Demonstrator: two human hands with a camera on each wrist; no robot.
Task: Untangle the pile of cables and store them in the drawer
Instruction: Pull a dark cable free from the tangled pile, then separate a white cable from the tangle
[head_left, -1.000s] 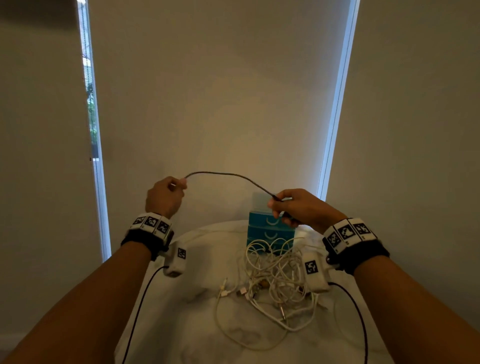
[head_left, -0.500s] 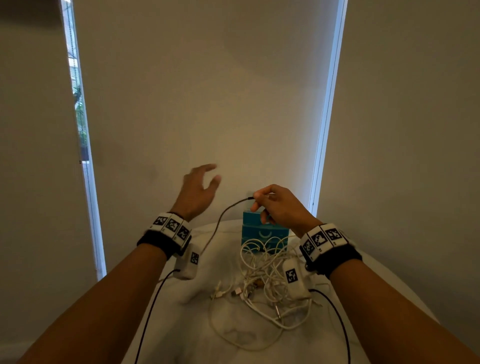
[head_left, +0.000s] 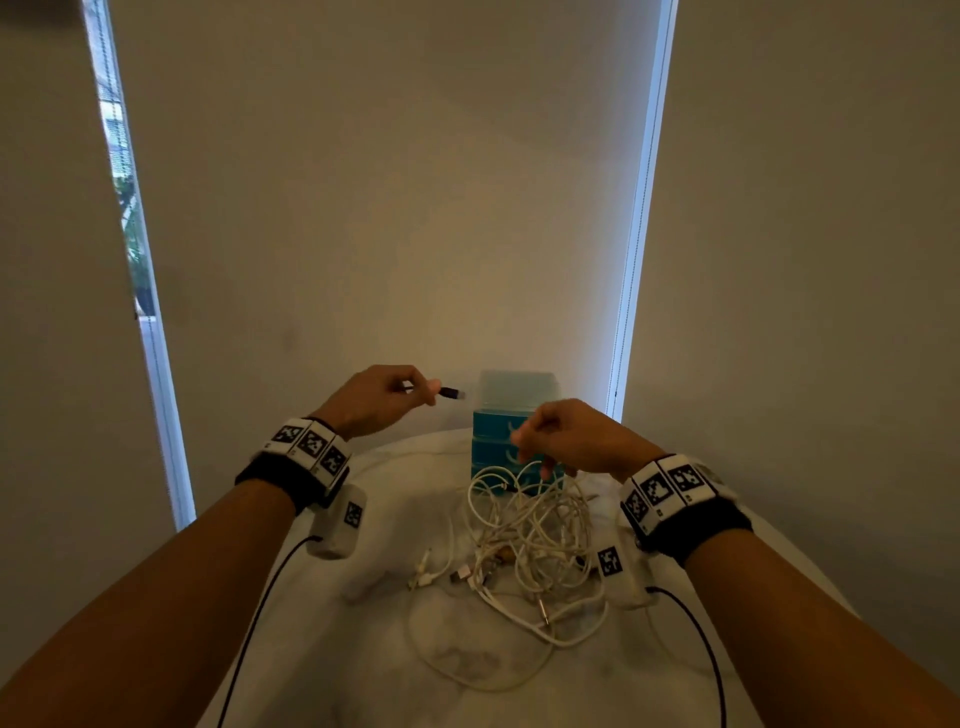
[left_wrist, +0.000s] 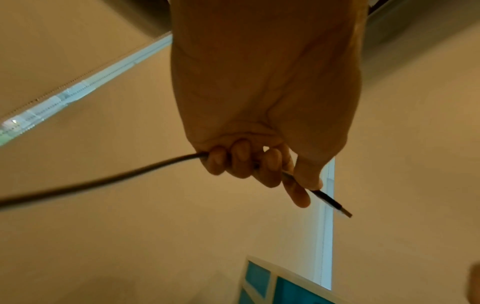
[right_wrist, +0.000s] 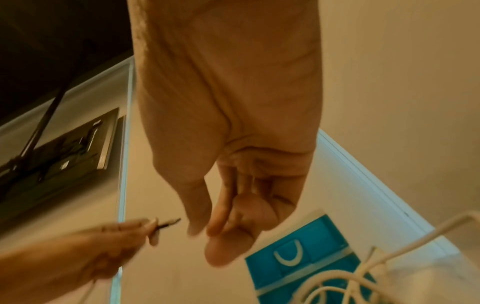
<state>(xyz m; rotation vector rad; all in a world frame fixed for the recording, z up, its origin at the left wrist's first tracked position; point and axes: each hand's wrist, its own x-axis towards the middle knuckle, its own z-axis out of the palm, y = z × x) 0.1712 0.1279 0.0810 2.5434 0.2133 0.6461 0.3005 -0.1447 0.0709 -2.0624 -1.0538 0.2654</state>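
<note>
My left hand (head_left: 426, 392) is raised left of the teal drawer unit (head_left: 493, 423) and grips a black cable (head_left: 449, 393) just behind its plug, which points right. In the left wrist view the fingers (left_wrist: 270, 164) curl round this cable (left_wrist: 335, 205), and the rest trails off left. My right hand (head_left: 524, 447) hovers in front of the drawers, above the tangled pile of white cables (head_left: 535, 535), fingers loosely bent and holding nothing (right_wrist: 215, 236). The drawers (right_wrist: 330, 236) look closed.
The white round table (head_left: 363, 649) carries the pile, with loose plugs (head_left: 431, 571) at its left side. A blind-covered window stands close behind the drawer unit, with bright gaps at left (head_left: 130, 234) and right (head_left: 639, 234). Black wrist-camera leads (head_left: 260, 613) hang under both forearms.
A second ago both hands held the black cable stretched between them. The left hand let go, then took the plug end; the right hand released it and dropped towards the pile.
</note>
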